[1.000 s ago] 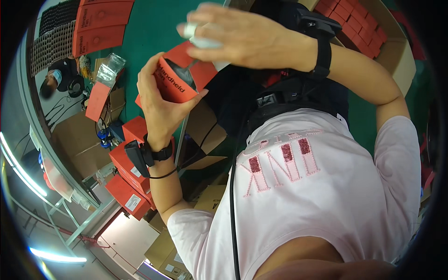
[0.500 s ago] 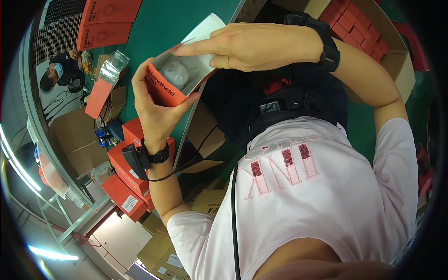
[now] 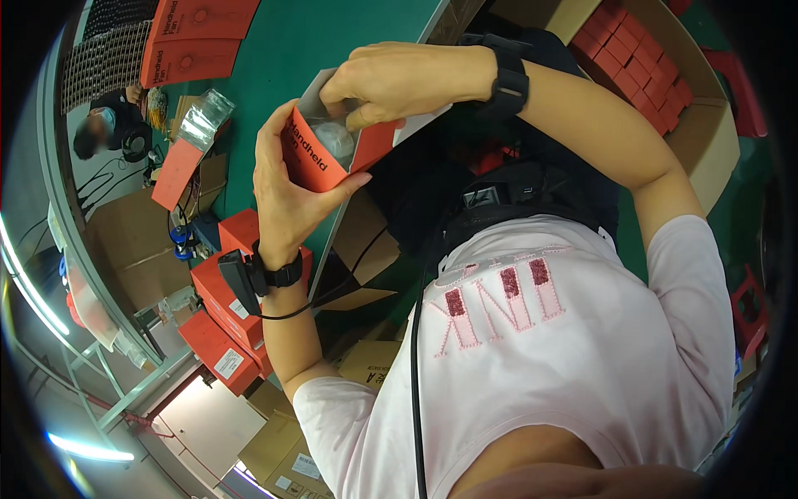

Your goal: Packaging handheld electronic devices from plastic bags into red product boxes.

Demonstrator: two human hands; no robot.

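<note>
An open orange-red carton [image 3: 309, 158] with dark print tilts in my left hand [image 3: 283, 195]. The fingers of that hand wrap its far-left side and the thumb presses its lower edge. Inside the carton shows a pale, rounded thing [image 3: 335, 141] in what looks like clear wrap. Over the opening, my right hand [image 3: 403, 83] is bent with its fingers curled inward. Its fingertips dip into the carton beside the pale thing and are partly hidden. Whatever those fingers pinch cannot be made out.
Printed red boxes [image 3: 191, 62] stand on the green table [image 3: 278, 50] at upper left, near clear plastic packaging [image 3: 204, 116] and another red box [image 3: 174, 175]. Red cartons [image 3: 220, 333] are stacked at left. A cardboard carton [image 3: 706, 125] holds many small red boxes. Another person [image 3: 125, 125] sits beyond.
My right hand has moved left, its pointing finger now curled and fingertips inside the carton. The white flap has dropped from view behind. My left hand has shifted the carton slightly right.
</note>
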